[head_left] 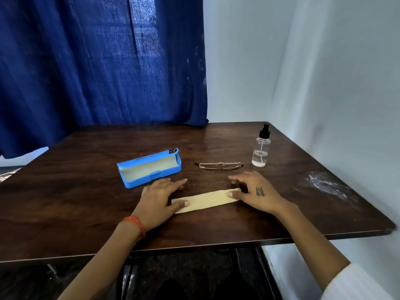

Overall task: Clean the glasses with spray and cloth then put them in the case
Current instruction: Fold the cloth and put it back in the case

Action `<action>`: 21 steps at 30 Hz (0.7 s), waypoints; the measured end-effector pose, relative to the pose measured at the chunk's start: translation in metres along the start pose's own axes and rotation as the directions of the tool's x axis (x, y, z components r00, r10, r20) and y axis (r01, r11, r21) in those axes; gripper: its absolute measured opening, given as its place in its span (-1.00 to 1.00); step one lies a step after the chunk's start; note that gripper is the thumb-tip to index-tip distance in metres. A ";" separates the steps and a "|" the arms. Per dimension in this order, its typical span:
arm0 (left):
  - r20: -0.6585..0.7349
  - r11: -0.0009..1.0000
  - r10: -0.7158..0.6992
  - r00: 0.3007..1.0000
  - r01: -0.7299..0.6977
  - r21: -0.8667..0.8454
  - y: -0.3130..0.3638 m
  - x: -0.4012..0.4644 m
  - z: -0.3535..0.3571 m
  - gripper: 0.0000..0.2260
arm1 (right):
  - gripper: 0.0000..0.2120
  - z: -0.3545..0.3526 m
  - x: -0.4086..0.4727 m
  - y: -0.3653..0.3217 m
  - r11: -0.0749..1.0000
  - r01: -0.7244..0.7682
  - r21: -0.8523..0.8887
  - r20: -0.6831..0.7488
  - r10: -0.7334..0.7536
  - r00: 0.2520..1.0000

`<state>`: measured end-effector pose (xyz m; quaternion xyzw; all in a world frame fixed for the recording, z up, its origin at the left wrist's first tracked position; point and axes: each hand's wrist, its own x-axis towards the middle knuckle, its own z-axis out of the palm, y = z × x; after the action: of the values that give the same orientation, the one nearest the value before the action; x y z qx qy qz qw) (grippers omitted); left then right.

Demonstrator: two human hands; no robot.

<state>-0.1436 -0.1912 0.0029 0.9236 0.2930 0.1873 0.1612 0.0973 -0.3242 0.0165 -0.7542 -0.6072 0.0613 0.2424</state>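
A pale yellow cloth (pixel 206 201), folded into a long strip, lies flat on the dark wooden table (pixel 86 191). My left hand (pixel 159 200) presses its left end with thumb and fingers. My right hand (pixel 254 192) pinches the strip's right end. Behind the cloth lie thin gold-rimmed glasses (pixel 220 165), folded. To their left a blue glasses case (pixel 149 167) stands with its lid up, showing a pale lining. A clear spray bottle (pixel 261 148) with a black nozzle stands upright to the right of the glasses.
A blue curtain (pixel 97 61) hangs behind the table at the left, and white walls close the right side. White smudges (pixel 324 185) mark the table surface near its right edge. The table's front edge runs just below my forearms.
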 end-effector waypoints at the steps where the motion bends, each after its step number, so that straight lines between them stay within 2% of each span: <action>1: -0.005 0.997 0.011 1.000 -0.011 -0.079 0.001 0.000 0.000 -0.50 | -0.66 -0.001 0.001 -0.001 1.000 -0.005 0.012 0.021 0.005 1.000; 4: -0.057 0.962 0.021 0.998 -0.036 -0.269 0.005 -0.002 -0.001 -0.63 | -0.91 -0.004 0.003 -0.003 0.991 -0.025 0.128 0.018 0.023 1.000; 8: -0.111 0.924 -0.029 0.993 -0.015 -0.381 0.002 -0.008 -0.006 -0.76 | -0.90 -0.005 0.005 -0.008 0.962 -0.019 0.274 -0.044 0.032 0.998; 11: -0.142 0.818 -0.160 0.977 0.051 -0.573 -0.007 -0.011 -0.015 -0.79 | -0.90 -0.002 0.011 -0.022 0.839 -0.029 0.543 -0.062 0.074 0.995; 13: -0.188 0.762 -0.229 0.955 0.056 -0.645 -0.017 -0.012 -0.024 -0.78 | -0.88 0.003 0.020 -0.035 0.747 -0.030 0.664 -0.069 0.101 0.992; 16: -0.286 0.746 -0.328 0.900 0.061 -0.664 -0.035 -0.013 -0.037 -0.76 | -0.86 0.014 0.038 -0.058 0.693 -0.013 0.721 -0.106 0.129 0.986; 21: -0.430 0.784 -0.478 0.766 0.151 -0.602 -0.056 -0.006 -0.054 -0.72 | -0.91 0.038 0.077 -0.088 0.725 -0.052 0.686 -0.193 0.251 0.949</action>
<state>-0.1988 -0.1414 0.0257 0.6777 0.4203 0.4927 0.3483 0.0238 -0.2276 0.0374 -0.6637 -0.4401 0.1919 0.5736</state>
